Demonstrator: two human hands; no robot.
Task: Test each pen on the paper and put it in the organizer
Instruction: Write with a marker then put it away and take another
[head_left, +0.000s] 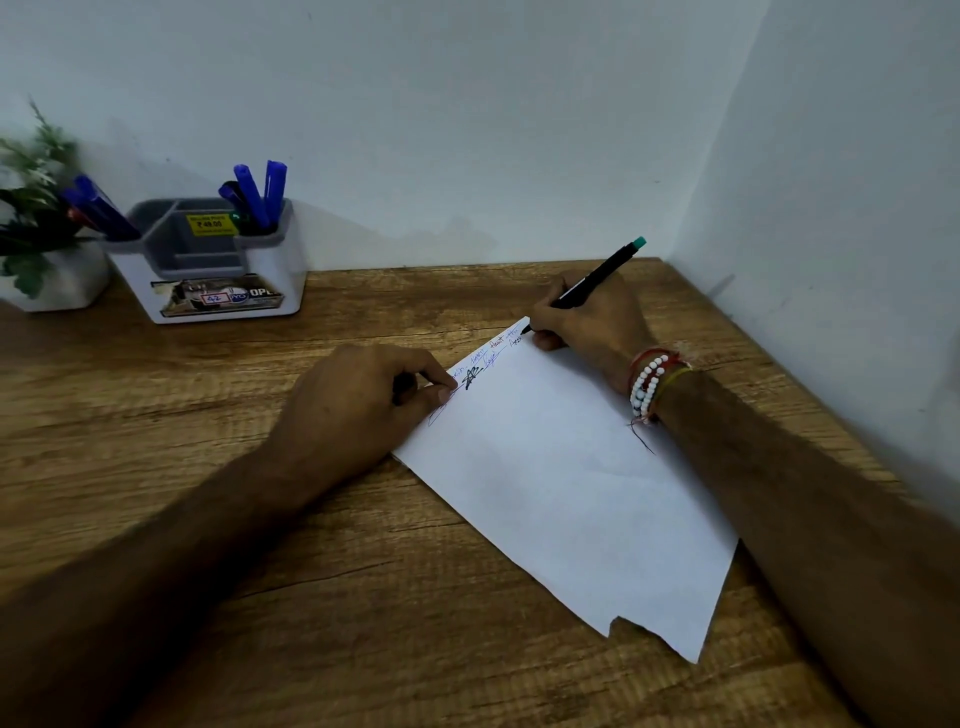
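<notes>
The right hand (587, 322) grips the black pen (592, 278) in a writing hold. The pen's long axis slopes from its teal end, above and right of the hand, down to the tip, which points lower left onto the far corner of the paper (571, 493). The left hand (358, 410), set apart with its fingers curled, bears on the paper's edge; a pinch cannot be confirmed. The organizer (208, 260) stands beyond the left hand.
</notes>
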